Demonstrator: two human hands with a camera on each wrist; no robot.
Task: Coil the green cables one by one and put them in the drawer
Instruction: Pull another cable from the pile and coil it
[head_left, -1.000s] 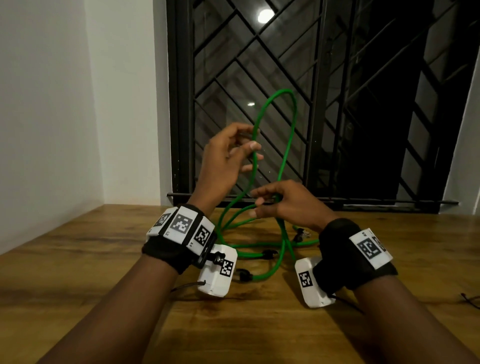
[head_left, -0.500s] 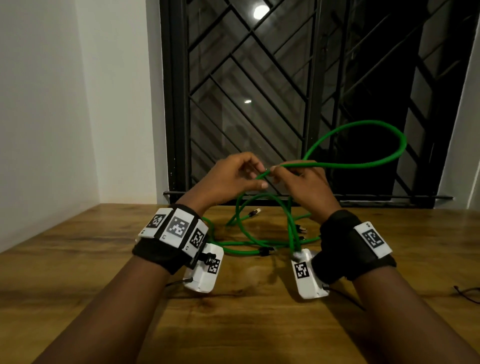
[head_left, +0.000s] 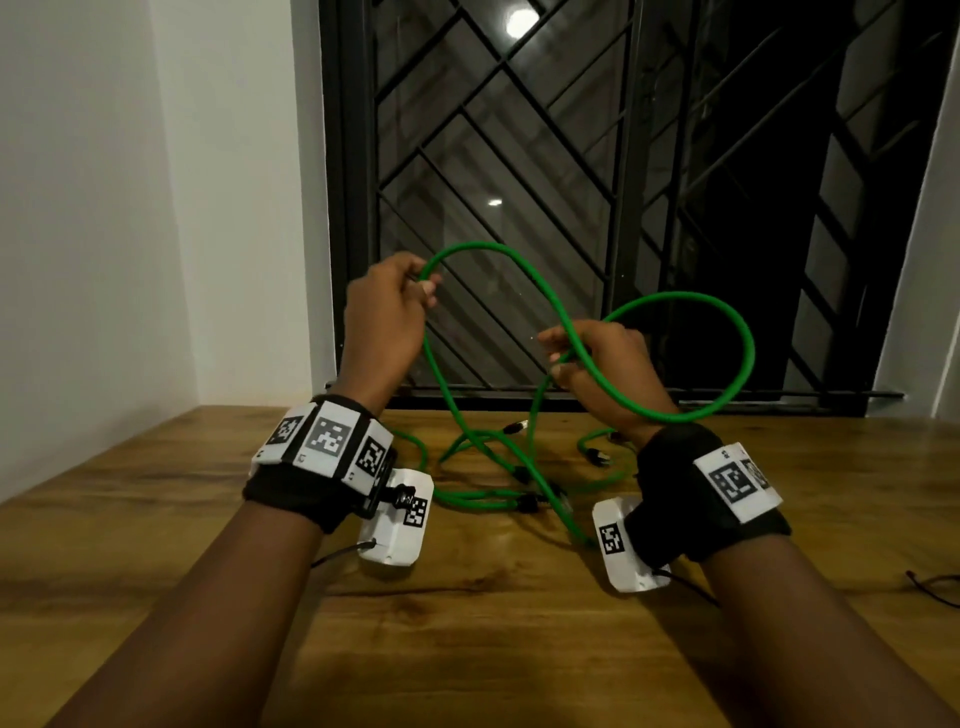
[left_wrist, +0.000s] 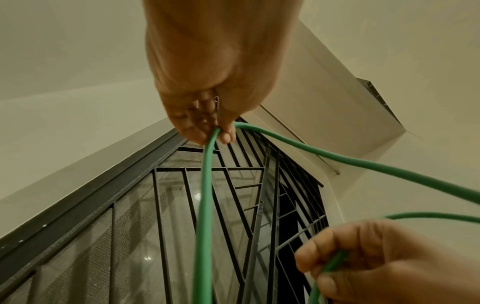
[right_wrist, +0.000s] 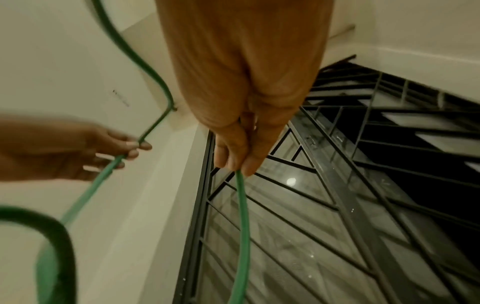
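Observation:
A green cable (head_left: 530, 291) arcs in the air between both raised hands. My left hand (head_left: 395, 306) pinches it at the upper left, seen close in the left wrist view as cable (left_wrist: 205, 185) leaving the fingertips (left_wrist: 223, 133). My right hand (head_left: 602, 364) pinches the same cable lower right, where a loop (head_left: 748, 353) swings out past the wrist. From the right wrist the cable (right_wrist: 242, 216) hangs from the pinching fingers (right_wrist: 241, 164). More green cables (head_left: 483, 499) lie tangled on the wooden table (head_left: 467, 623). No drawer is in view.
A black barred window (head_left: 623, 182) stands just behind the table's far edge. A white wall (head_left: 104, 208) closes the left side. A thin dark wire (head_left: 935, 587) lies at the table's right edge. Loose plug ends (head_left: 597, 457) rest among the tangle.
The hands, together half a second ago, have drawn apart: the left rose up and left, the right stayed lower. The big loop dropped from high right to beside the right wrist.

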